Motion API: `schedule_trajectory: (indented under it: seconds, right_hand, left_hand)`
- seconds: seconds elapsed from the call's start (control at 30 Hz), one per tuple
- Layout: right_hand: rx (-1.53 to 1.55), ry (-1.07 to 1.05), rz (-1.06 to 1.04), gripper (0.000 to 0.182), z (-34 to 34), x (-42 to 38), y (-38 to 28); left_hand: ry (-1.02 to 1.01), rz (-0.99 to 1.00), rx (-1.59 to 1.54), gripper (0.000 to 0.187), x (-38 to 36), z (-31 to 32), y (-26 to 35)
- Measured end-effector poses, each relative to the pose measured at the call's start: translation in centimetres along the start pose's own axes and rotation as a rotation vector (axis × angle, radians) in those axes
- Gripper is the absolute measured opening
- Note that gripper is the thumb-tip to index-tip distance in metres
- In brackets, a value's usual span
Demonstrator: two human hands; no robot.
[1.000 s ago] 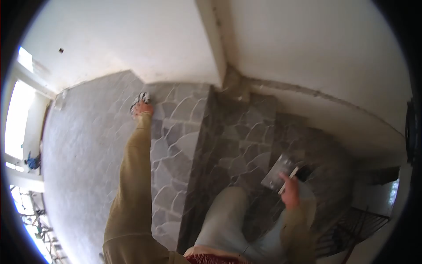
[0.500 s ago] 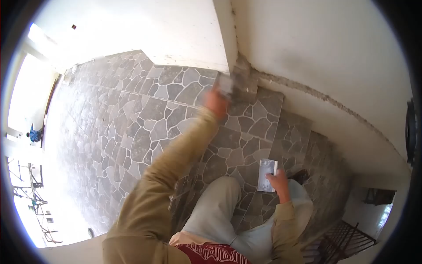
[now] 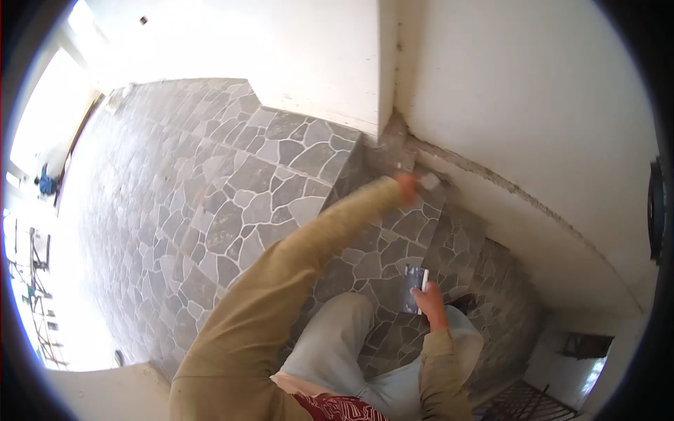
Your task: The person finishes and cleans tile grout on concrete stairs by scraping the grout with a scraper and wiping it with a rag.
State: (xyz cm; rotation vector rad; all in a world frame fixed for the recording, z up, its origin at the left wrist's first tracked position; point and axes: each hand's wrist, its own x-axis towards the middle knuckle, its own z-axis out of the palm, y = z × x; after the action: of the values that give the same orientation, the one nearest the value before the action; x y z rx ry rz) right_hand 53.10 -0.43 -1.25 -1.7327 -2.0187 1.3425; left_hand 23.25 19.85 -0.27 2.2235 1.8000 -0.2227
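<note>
My left hand (image 3: 407, 188), smeared by motion, is stretched out over the stone-patterned steps (image 3: 404, 223) by the foot of the wall. It grips a small tool (image 3: 430, 181) with a pale flat end, too blurred to make out. Nearer to my body, my right hand (image 3: 431, 302) is closed on the edge of a flat rectangular plate (image 3: 414, 288). The plate has a grey, smudged face and a light strip along its right side. It is held above the steps, beside my right knee.
A white wall corner (image 3: 379, 105) stands beyond my left hand. Along the curved wall at right runs a rough, dirty seam (image 3: 505, 184). Stone-patterned floor (image 3: 175, 189) extends left. A person in blue (image 3: 48, 182) is far off, above metal scaffolding (image 3: 38, 281). Dark metal bars (image 3: 526, 403) show at lower right.
My left hand has moved right, from near the wall corner to over the steps, with the small tool. The view has shifted; my right hand still holds the plate, now tilted slightly differently.
</note>
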Motion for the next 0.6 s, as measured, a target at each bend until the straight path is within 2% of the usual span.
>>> schedule_trajectory:
  seconds: [0.03, 0.1, 0.17, 0.27, 0.3, 0.33, 0.37, 0.43, 0.47, 0.53, 0.6]
  right_hand:
    - [-0.042, 0.022, 0.012, 0.032, 0.8, 0.0, 1.7]
    - [-0.085, 0.046, 0.010, 0.031, 1.0, 1.1, 3.2]
    - [-0.011, 0.142, 0.040, 0.034, -0.3, -0.9, 1.9]
    - [-0.060, 0.102, 0.065, 0.037, -0.4, -1.5, 3.7]
    - [-0.027, 0.085, 0.078, 0.036, -0.5, -1.9, 3.6]
    - [-0.016, 0.078, 0.090, 0.036, -0.3, -2.1, 3.9]
    - [-0.037, 0.069, 0.071, 0.037, -0.1, -2.2, 4.2]
    - [-0.077, 0.053, 0.049, 0.038, -0.5, -2.1, 4.3]
    - [-0.053, 0.032, 0.057, 0.039, -0.6, -2.2, 4.0]
    - [-0.044, 0.008, 0.066, 0.039, -0.6, -2.4, 3.1]
    - [-0.116, 0.019, 0.098, 0.038, -1.0, -2.2, 1.9]
  left_hand:
    - [0.135, 0.109, -0.407, 0.045, -4.7, -5.1, 7.4]
    - [0.149, 0.152, -0.598, 0.049, -7.9, -8.5, 10.1]
    - [0.475, 0.075, -0.722, 0.050, -9.5, -8.3, 5.8]
    - [0.605, -0.353, -1.226, 0.048, -15.6, -13.8, -5.9]
    - [0.776, -0.350, -0.800, 0.046, -16.7, -14.0, -11.4]
    - [0.943, -0.440, -0.345, 0.046, -17.7, -14.1, -16.8]
    - [1.027, -0.498, -0.108, 0.040, -18.1, -13.9, -21.9]
    - [0.808, -0.666, -0.073, 0.036, -18.6, -13.6, -27.4]
    - [0.804, -0.677, -0.083, 0.036, -16.9, -11.6, -29.9]
    - [0.360, -0.989, -0.186, 0.039, -14.4, -7.9, -33.1]
    - [0.476, -0.984, -0.221, 0.045, -10.0, -5.0, -27.6]
